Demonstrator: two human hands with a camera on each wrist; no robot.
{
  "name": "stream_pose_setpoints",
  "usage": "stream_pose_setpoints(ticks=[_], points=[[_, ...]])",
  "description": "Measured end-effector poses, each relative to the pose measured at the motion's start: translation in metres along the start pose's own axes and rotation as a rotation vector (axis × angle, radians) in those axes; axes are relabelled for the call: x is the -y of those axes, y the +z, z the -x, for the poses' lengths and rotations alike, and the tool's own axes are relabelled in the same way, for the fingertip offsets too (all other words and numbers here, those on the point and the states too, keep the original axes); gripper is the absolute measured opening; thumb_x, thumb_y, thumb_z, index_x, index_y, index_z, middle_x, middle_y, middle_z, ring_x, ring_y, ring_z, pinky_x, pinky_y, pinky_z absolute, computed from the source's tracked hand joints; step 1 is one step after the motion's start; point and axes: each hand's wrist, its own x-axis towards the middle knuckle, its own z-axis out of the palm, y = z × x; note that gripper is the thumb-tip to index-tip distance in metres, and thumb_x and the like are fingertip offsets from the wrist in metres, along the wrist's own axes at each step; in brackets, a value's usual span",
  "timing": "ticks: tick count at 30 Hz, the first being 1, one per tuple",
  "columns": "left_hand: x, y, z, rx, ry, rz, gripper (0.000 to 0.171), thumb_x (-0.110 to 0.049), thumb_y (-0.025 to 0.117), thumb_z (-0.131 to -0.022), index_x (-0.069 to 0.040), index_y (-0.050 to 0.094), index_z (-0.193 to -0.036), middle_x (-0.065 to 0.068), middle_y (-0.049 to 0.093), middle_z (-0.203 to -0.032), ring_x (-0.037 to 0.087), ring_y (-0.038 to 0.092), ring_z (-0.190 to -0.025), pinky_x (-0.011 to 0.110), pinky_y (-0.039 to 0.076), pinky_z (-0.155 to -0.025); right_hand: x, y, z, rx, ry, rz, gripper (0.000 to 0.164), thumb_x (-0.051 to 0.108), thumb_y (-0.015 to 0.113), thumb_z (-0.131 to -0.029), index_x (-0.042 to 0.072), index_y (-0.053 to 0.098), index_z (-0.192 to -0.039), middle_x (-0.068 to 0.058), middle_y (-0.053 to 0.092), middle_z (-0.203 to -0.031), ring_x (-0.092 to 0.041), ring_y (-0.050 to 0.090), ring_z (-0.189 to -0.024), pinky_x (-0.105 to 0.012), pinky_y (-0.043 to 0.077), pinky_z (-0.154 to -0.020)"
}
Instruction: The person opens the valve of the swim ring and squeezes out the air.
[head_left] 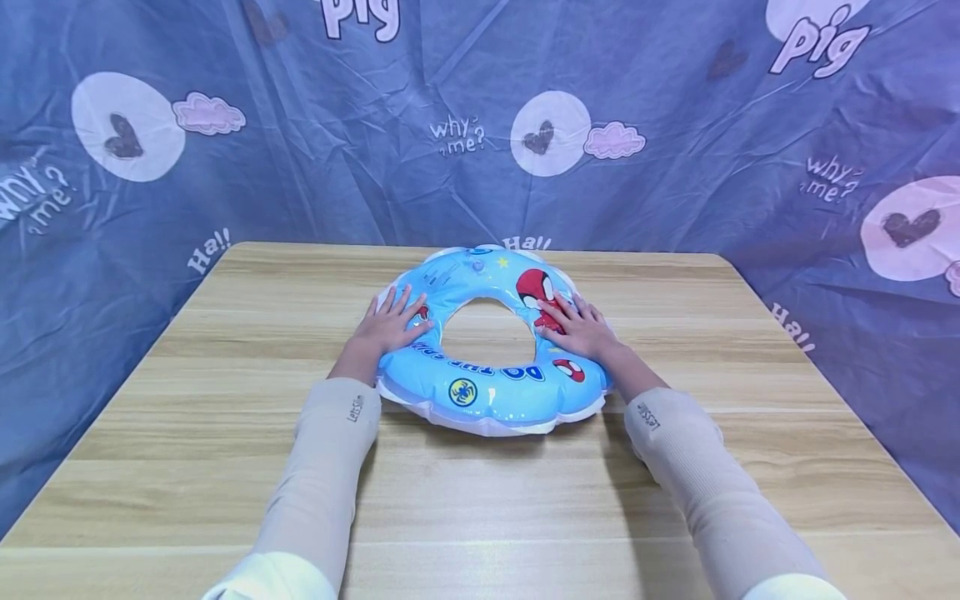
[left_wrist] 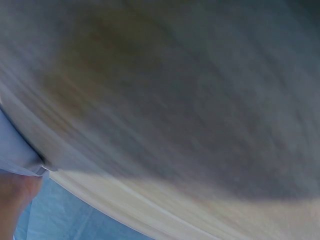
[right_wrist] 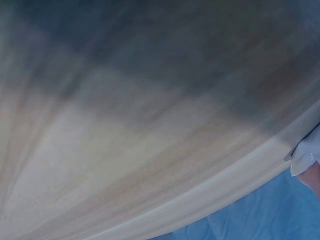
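A puffed-up light-blue swim ring (head_left: 510, 400) with red cartoon figures, lettering and a yellow spider badge lies flat on the wooden table. My left hand (head_left: 390, 323) rests on the ring's left side, fingers spread out straight across the top. On the opposite side, my right hand (head_left: 581, 329) lies with extended fingers over a red figure. A small clear valve (head_left: 478, 267) shows on the far part of the ring. In the left wrist view only a bit of the hand and ring edge appears at the left; the right wrist view catches a similar sliver at its right edge.
The wood-grain table (head_left: 225, 467) has rounded far corners, and the ring lies toward its back edge. Behind and at both sides hangs a blue printed cloth (head_left: 360, 183) with white circles, hearts and words. Both forearms wear light sleeves (head_left: 322, 467).
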Motion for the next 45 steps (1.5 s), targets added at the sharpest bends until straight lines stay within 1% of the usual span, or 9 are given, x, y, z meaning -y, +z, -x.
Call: stream_pose_setpoints(ticks=[9,17,26,34,45], points=[[0.0017,0.0017,-0.0019,-0.003,0.001,-0.001,0.071,-0.060,0.021,-0.093,-0.020,0.002,-0.149,0.010,-0.009,-0.152,0.031,-0.016,-0.135,0.051,-0.009,-0.104,0.0056,-0.0035,0.0037,0.002,-0.002,0.009,0.070,0.061,0.028,-0.091,0.024,0.012,-0.149,-0.009,-0.002,-0.153,-0.039,-0.010,-0.134,-0.056,-0.002,-0.103],[0.0006,0.0013,-0.0008,-0.006,-0.002,-0.007,0.071,-0.060,0.021,-0.093,-0.021,0.002,-0.149,0.010,-0.009,-0.152,0.031,-0.015,-0.135,0.051,-0.008,-0.105,0.0064,-0.0049,0.0035,0.022,0.011,0.025,0.068,0.058,0.029,-0.093,0.025,0.010,-0.149,-0.008,-0.004,-0.153,-0.039,-0.011,-0.134,-0.056,-0.002,-0.104],[0.0025,0.0027,-0.0037,0.001,-0.008,-0.018,0.072,-0.062,0.020,-0.092,-0.022,0.001,-0.149,0.009,-0.011,-0.152,0.030,-0.017,-0.134,0.050,-0.011,-0.104,0.0012,-0.0019,0.0002,0.020,0.002,0.018,0.073,0.065,0.025,-0.089,0.028,0.008,-0.149,-0.007,-0.005,-0.153,-0.037,-0.012,-0.134,-0.056,-0.003,-0.104],[0.0015,0.0012,-0.0027,0.001,-0.005,-0.024,0.071,-0.060,0.021,-0.093,-0.022,0.001,-0.149,0.009,-0.010,-0.152,0.031,-0.016,-0.135,0.051,-0.009,-0.105,0.0066,-0.0054,0.0030,0.023,0.013,0.036,0.068,0.058,0.029,-0.092,0.025,0.009,-0.149,-0.008,-0.004,-0.153,-0.038,-0.011,-0.134,-0.056,-0.001,-0.104],[0.0010,0.0019,-0.0012,-0.003,-0.004,-0.016,0.071,-0.060,0.022,-0.093,-0.020,0.002,-0.149,0.011,-0.010,-0.152,0.032,-0.015,-0.135,0.051,-0.010,-0.104,0.0070,-0.0054,0.0043,0.019,0.006,0.040,0.068,0.057,0.030,-0.092,0.025,0.011,-0.149,-0.009,-0.002,-0.153,-0.039,-0.010,-0.134,-0.057,0.000,-0.104]])
